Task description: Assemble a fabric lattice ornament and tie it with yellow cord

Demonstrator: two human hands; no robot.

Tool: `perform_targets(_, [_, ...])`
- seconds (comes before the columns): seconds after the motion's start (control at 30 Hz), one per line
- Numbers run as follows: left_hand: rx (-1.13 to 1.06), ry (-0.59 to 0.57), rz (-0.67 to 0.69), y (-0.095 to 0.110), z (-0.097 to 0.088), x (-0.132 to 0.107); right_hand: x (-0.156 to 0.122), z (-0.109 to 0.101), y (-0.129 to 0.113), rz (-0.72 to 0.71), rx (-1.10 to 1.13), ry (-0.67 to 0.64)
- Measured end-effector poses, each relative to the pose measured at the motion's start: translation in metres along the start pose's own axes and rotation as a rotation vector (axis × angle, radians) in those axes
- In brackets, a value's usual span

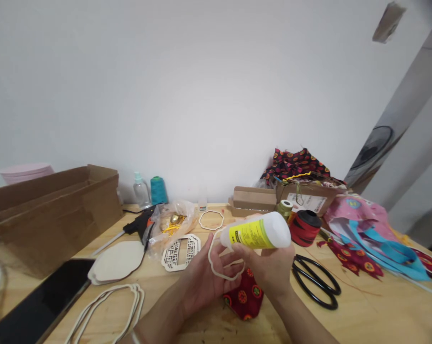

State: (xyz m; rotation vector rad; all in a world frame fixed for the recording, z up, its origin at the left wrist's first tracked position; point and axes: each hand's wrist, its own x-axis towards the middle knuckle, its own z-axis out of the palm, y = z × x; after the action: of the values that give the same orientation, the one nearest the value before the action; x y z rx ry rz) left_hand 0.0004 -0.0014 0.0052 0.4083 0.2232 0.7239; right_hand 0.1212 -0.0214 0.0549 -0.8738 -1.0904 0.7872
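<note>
My right hand point(269, 267) grips a white squeeze bottle of glue with a yellow label point(255, 232), held tilted with its nozzle end pointing left. My left hand point(204, 283) holds a thin cream scalloped ring frame point(216, 260), which curves across the palm and fingers. The bottle's nozzle end is right by the ring's upper edge, and the nozzle tip is hard to make out. Beneath my hands lies a red patterned fabric piece point(243, 295). A cream fretwork panel point(180, 252) lies just left of my left hand.
On the wooden table point(362, 315) are a stack of cream ring frames point(108, 313), a cream board point(117, 262), a glue gun point(139, 227), black scissors point(314, 282), a red-and-black ribbon spool point(305, 228), a black tablet point(40, 301) and a large cardboard box point(47, 215).
</note>
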Motion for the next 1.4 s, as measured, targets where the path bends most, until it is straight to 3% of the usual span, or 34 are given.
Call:
perform_targets(0.2, [-0.006,-0.009,-0.007,0.0001,0.0002,-0.0001,0.0020,0.0017,0.0001,-0.025,-0.016,-0.071])
perform_targets(0.37, [0.012,-0.010,-0.037,0.0012,0.0030,-0.0004,0.0042,0.0016,-0.0007,-0.025,-0.060,0.141])
perform_targets(0.6, [-0.018,0.018,-0.033,0.0008,-0.0032,0.0006,-0.0025,-0.0023,0.0038,-0.071,-0.044,-0.138])
perform_targets(0.7, [-0.023,0.027,-0.021,0.0009,-0.0024,0.0005,-0.0027,-0.0028,0.0055,-0.122,-0.120,-0.124])
perform_targets(0.83, [0.013,0.023,-0.040,0.0014,0.0020,0.0001,-0.0008,-0.0004,0.0024,-0.037,-0.031,-0.066])
perform_targets(1.0, [-0.011,0.040,-0.020,0.0012,0.0003,0.0004,-0.0022,-0.0030,0.0044,-0.069,-0.035,-0.183])
perform_targets(1.4, [-0.015,0.052,-0.018,0.0006,-0.0004,0.0008,0.0022,-0.0055,-0.0005,-0.093,-0.084,-0.263])
